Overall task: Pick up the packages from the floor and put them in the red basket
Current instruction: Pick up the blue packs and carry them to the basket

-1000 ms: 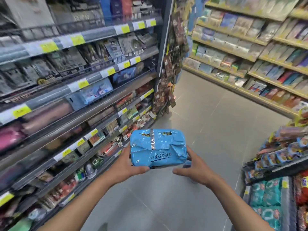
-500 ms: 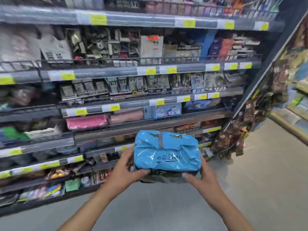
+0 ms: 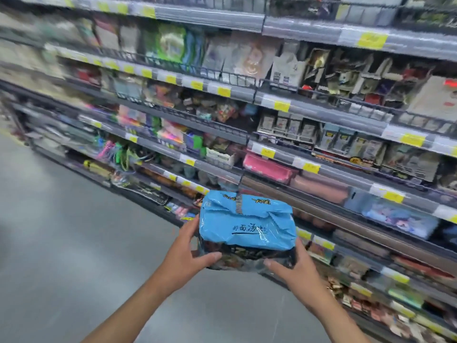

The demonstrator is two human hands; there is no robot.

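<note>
Between the two hands, held out in front of the body, rides the load. The left hand [image 3: 188, 258] clasps its left end with the thumb folded over the near lower edge, and the right hand [image 3: 294, 271] clasps the right end the same way, so neither hand is free. They appear to carry two packs stacked and touching: a blue package [image 3: 247, 226] on top and a darker package [image 3: 247, 259] pressed beneath it. To carry them well, I would squeeze inward evenly from both ends and keep the stack level, since the slick wrap could let the lower pack slide out. Just behind the load run the stocked shelves [image 3: 321, 115], and the grey floor [image 3: 61, 243] spreads to the left and below. No red basket is in view, so it has to be found before lowering the load.
</note>
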